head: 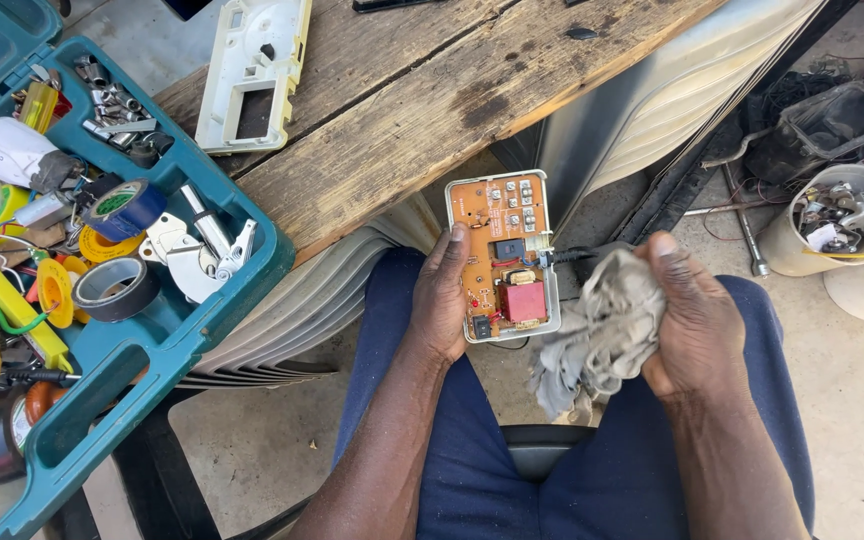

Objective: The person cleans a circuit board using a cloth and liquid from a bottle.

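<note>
Holding, in our left hand [442,300]: one orange rectangular circuit board seated in a pale plastic casing half [504,255]. We grip it along its left long edge, thumb laid on the board face, fingers hidden behind. Its long axis runs up and down in the view, nearly square to our lap, components facing us, a red block part near the lower end.

Held in our right hand [697,320]: one crumpled grey cloth rag [602,335], fingers closed around the bundle. The rag sits just beside the board's right long edge, close to touching at the lower right corner; whether it touches we cannot tell. A black cable [577,254] leaves the board's right side, passing above the rag.

Relation of note: the board lies directly left of the rag-bearing hand, at like height, above our blue-trousered knees.

Surroundings: weathered wooden bench [422,110] ahead, bearing a white plastic cover plate [252,70]; teal plastic toolbox [142,360] to the left, holding tape rolls and sockets; round white tub of metal parts [837,225] on the floor, right.
</note>
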